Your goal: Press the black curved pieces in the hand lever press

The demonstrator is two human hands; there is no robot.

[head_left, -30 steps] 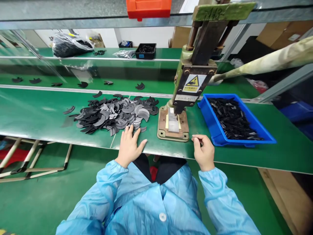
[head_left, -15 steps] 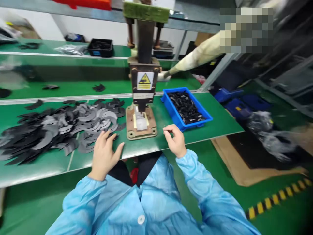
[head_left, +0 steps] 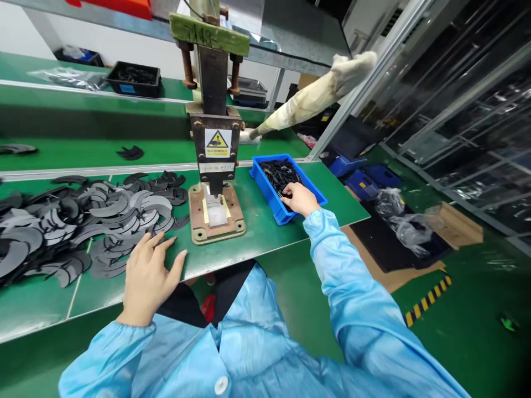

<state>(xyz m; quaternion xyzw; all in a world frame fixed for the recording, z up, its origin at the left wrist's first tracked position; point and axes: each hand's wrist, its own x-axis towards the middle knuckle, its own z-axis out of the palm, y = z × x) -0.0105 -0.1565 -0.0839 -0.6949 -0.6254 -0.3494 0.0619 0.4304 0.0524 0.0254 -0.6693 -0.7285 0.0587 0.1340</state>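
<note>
My left hand rests at the front edge of the green table, palm down, fingers spread, holding nothing. Just beyond its fingertips spreads a heap of flat, curved grey and black pieces. My right hand reaches over the near side of a blue bin, thumb and fingers drawn together at the small black parts inside. Whatever lies between those fingertips is too small to make out. Between my hands stands a press with a hand-warning label. On its base plate sits a pale, clear-looking block.
A cloth-wrapped lever slants up to the right from the press. Behind are a raised green shelf with a black tray and a plastic bag. A metal post rises at the right; cardboard and plastic bags lie below.
My right hand has moved from the table in front of the blue bin to the parts inside it. My left hand stays spread near the table edge. The view has turned right.
</note>
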